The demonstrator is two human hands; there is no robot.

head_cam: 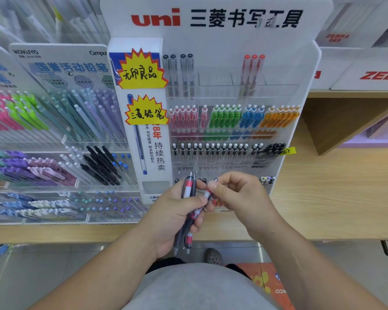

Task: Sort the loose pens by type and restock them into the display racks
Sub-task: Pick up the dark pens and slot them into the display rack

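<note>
Red-banded pen (207, 194) pinched at its upper end by fingers of my right hand (235, 195), left hand (173, 215) fingers clamped round bundle of dark and red pens (189, 186), both just before white uni display rack (233, 41) standing on wooden bench (323, 198).

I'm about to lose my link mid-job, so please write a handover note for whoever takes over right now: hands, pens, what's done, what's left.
Left hand: grips a bundle of pens, dark and red-and-white ones, tips pointing down.
Right hand: pinches one red-and-white pen by its upper end; its lower end lies against the bundle.
Rack: directly ahead, all visible rows stocked. The top row has empty compartments between the black pens and the red pens.
Done: cannot tell from this view.
Left: sort and slot every pen in hand.
</note>
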